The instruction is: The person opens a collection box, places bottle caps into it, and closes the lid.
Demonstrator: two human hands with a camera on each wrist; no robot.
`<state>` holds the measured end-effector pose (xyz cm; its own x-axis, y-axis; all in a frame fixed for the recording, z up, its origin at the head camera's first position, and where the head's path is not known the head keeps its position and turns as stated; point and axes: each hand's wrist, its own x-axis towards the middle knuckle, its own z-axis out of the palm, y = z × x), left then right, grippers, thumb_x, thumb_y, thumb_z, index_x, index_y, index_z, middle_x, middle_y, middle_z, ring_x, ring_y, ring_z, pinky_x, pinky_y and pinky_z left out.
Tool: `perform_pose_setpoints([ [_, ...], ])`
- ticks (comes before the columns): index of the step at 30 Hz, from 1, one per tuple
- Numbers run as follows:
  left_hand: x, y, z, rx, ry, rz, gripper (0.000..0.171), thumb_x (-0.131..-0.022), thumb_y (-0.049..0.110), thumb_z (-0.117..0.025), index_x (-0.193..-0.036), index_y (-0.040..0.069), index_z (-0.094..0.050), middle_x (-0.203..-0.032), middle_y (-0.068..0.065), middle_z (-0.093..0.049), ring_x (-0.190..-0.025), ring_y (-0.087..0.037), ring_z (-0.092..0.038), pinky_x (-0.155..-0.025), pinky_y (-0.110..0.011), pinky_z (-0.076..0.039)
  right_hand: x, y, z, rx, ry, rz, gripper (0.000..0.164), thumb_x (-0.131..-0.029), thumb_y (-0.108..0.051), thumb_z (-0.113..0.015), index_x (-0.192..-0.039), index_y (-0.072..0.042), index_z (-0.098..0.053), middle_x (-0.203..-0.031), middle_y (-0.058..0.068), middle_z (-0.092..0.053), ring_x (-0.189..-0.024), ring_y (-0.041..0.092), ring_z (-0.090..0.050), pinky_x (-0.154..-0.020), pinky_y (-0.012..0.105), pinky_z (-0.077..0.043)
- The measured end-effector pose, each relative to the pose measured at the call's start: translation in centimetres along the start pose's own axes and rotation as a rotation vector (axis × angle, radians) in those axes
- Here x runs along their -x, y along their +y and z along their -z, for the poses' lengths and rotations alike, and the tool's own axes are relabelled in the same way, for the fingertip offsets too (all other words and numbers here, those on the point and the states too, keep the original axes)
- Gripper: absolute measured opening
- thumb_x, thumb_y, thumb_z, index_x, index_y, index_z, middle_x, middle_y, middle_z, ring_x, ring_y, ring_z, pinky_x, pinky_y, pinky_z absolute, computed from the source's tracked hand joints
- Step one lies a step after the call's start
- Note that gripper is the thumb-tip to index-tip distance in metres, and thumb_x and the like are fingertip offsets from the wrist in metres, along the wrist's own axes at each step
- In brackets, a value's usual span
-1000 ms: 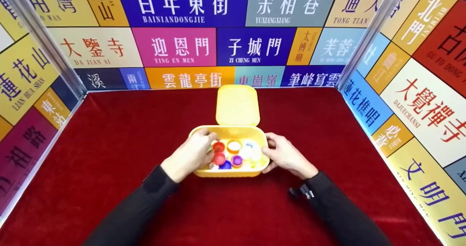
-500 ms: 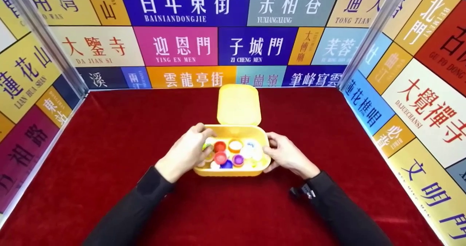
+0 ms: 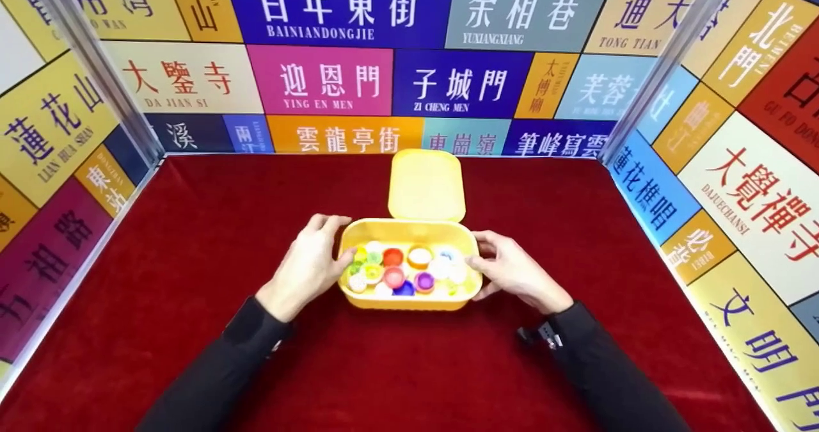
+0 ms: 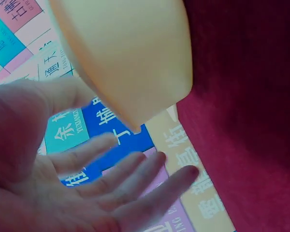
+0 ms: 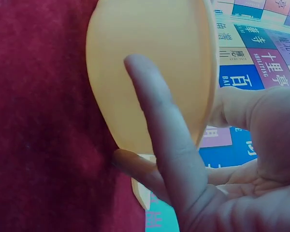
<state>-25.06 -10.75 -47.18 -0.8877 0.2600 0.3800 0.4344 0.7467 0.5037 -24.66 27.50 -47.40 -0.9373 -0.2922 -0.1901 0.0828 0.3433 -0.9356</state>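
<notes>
A yellow plastic box (image 3: 409, 303) lies on the red cloth with its lid (image 3: 427, 185) folded back behind it. Inside are several small round pieces that look like bottle caps, among them a red one (image 3: 392, 257), a purple one (image 3: 424, 282) and a blue one (image 3: 404, 288). My left hand (image 3: 306, 262) is at the box's left end, thumb near the rim. In the left wrist view its straight fingers (image 4: 150, 193) are spread, apart from the wall. My right hand (image 3: 521, 273) holds the right end, thumb over the rim, fingers (image 5: 159, 111) along the outer wall.
Red cloth (image 3: 409, 368) covers the table. Upright panels (image 3: 461, 83) with printed coloured signs enclose the back and both sides. Metal posts (image 3: 115, 80) stand at the back corners.
My left hand has drawn out of the box to its left end, uncovering green, yellow and white pieces there. My right hand keeps its place. The view has shifted slightly.
</notes>
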Motion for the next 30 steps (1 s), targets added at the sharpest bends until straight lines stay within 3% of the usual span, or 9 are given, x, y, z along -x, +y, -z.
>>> perform_pose_setpoints([
  [3,0.2,-0.2,-0.1,0.003,-0.015,0.073,0.056,-0.104,0.018,-0.087,-0.151,-0.005,-0.068,-0.139,-0.032,-0.074,-0.117,-0.045,-0.079,-0.106,-0.057,-0.071,0.2,-0.3,0.3,0.034,0.029,-0.016,0.069,-0.114,-0.012,-0.07,-0.175,0.003,-0.041,-0.165,0.033,-0.059,-0.114,0.043,-0.082,-0.071,0.049,-0.076],
  [7,0.3,-0.1,-0.2,0.02,-0.095,0.173,0.059,-0.107,0.023,-0.082,-0.152,-0.011,-0.067,-0.141,-0.035,-0.077,-0.124,-0.046,-0.08,-0.11,-0.058,-0.07,0.4,-0.7,0.3,0.058,0.034,-0.049,0.074,-0.113,-0.012,-0.072,-0.176,0.005,-0.036,-0.167,0.034,-0.057,-0.116,0.045,-0.083,-0.07,0.049,-0.076],
  [11,0.4,0.1,-0.2,0.116,-0.2,0.267,0.052,-0.108,0.018,-0.077,-0.15,-0.011,-0.069,-0.122,-0.031,-0.084,-0.093,-0.036,-0.088,-0.084,-0.048,-0.076,0.2,-1.0,0.0,0.046,0.012,-0.049,0.067,-0.11,0.0,-0.068,-0.171,0.007,-0.043,-0.153,0.039,-0.067,-0.106,0.046,-0.084,-0.069,0.048,-0.075],
  [14,0.3,0.2,-0.1,0.184,-0.248,0.308,0.042,-0.108,0.01,-0.072,-0.145,-0.009,-0.072,-0.105,-0.024,-0.084,-0.065,-0.026,-0.083,-0.06,-0.034,-0.069,0.1,-1.3,-0.3,0.045,0.008,-0.032,0.065,-0.106,0.007,-0.065,-0.168,0.008,-0.046,-0.144,0.04,-0.071,-0.1,0.046,-0.085,-0.067,0.047,-0.075],
  [17,0.3,0.2,0.1,0.2,-0.261,0.308,0.035,-0.106,0.006,-0.07,-0.138,-0.009,-0.075,-0.103,-0.022,-0.083,-0.066,-0.022,-0.082,-0.056,-0.028,-0.067,-0.1,-1.5,-0.5,0.05,0.02,-0.026,0.066,-0.103,0.009,-0.065,-0.167,0.01,-0.048,-0.142,0.039,-0.073,-0.097,0.046,-0.085,-0.065,0.047,-0.074],
  [24,0.0,0.5,0.8,0.212,-0.245,0.331,0.034,-0.104,0.004,-0.071,-0.135,-0.008,-0.076,-0.11,-0.023,-0.084,-0.073,-0.022,-0.083,-0.059,-0.03,-0.069,-0.2,-1.9,-0.5,0.036,0.001,-0.003,0.068,-0.104,0.01,-0.064,-0.169,0.011,-0.045,-0.144,0.041,-0.072,-0.101,0.049,-0.085,-0.067,0.049,-0.075],
  [30,-0.7,1.8,-0.2,0.198,-0.229,0.28,0.035,-0.104,0.007,-0.071,-0.135,-0.006,-0.077,-0.11,-0.023,-0.085,-0.073,-0.019,-0.083,-0.057,-0.028,-0.068,0.9,-2.5,1.2,0.09,0.039,-0.033,0.064,-0.106,0.009,-0.065,-0.167,0.011,-0.047,-0.143,0.041,-0.072,-0.097,0.048,-0.085,-0.065,0.048,-0.074],
])
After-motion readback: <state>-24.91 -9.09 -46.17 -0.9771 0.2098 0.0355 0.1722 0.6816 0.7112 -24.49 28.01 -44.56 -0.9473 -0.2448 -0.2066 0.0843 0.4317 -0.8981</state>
